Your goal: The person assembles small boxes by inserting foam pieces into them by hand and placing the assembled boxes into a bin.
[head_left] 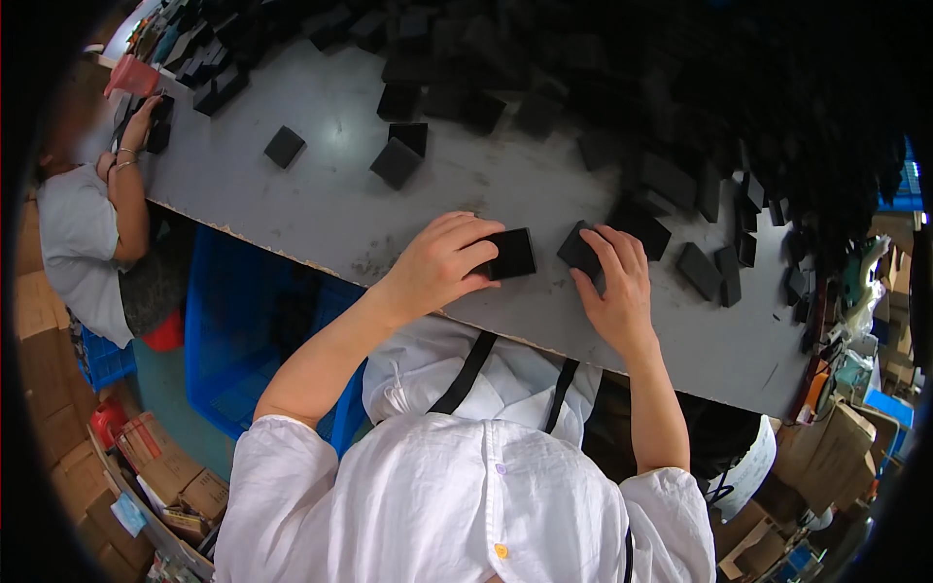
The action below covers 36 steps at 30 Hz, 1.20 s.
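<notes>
Your white shirt (418, 496) fills the bottom of the view, with a small orange-yellow mark low on its front. Beyond it, at the near edge of the grey table (340, 219), your left hand (439, 264) grips the left end of a black box (515, 255) between thumb and fingers. Your fingers cover that end, so you can't see its full outline; the bare part is dark, smooth and straight-edged, too dark to tell whether it is open or solid.

Just to the right, apart from it, your right hand (619, 282) curls its fingers and thumb around the side of a black block (579, 249) on the table. Your fingertips hide its right side, and its visible face looks matte.

More dark blocks (700, 269) lie to the right of your right hand, some leaning or overlapping. Farther forward, two blocks (397, 160) overlap, and a single block (285, 147) lies apart to their left. A large pile (583, 68) covers the far side, where shadow merges the pieces.

Below the table's edge on your left is a blue crate (216, 340), partly hidden by the tabletop and your arm. Past it sits a co-worker (83, 233), one hand (139, 124) at some dark pieces. Cardboard boxes (170, 466) stand at lower left.
</notes>
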Each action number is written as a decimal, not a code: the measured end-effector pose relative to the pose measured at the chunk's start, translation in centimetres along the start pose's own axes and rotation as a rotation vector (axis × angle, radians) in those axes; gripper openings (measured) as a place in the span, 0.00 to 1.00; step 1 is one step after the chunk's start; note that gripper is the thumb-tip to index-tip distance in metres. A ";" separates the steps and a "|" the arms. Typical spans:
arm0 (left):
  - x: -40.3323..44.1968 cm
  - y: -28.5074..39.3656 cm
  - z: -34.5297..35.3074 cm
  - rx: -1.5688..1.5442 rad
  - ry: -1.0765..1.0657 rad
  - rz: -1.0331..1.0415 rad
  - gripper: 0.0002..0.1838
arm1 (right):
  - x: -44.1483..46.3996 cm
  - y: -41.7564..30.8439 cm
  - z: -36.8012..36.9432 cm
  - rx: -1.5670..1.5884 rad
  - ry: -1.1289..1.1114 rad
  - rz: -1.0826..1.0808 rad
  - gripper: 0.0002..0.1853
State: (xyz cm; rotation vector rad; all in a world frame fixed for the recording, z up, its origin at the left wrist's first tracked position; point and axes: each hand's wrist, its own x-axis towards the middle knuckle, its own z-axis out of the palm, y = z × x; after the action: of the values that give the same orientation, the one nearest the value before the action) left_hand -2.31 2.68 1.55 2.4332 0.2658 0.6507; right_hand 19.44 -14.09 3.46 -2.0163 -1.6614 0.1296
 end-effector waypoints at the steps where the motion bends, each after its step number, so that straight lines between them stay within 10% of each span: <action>1: 0.3 -0.1 -0.1 0.026 -0.014 0.045 0.18 | 0.1 0.0 0.0 -0.001 0.001 0.003 0.29; 12: 2.3 0.2 -1.0 0.177 -0.171 0.226 0.17 | 0.2 -0.1 0.1 0.018 0.001 0.020 0.29; 20: 2.7 1.4 -1.7 0.015 -0.096 0.061 0.42 | -0.1 0.1 -0.2 0.144 0.084 0.070 0.28; 36: 1.4 0.7 1.7 -0.150 0.019 -0.097 0.49 | 1.1 -1.2 -0.9 0.392 0.014 -0.039 0.27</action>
State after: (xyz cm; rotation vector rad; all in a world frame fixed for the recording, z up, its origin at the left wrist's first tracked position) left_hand -0.23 1.73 1.29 2.2574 0.3290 0.6287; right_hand 19.01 -13.25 5.00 -1.6849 -1.5266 0.3947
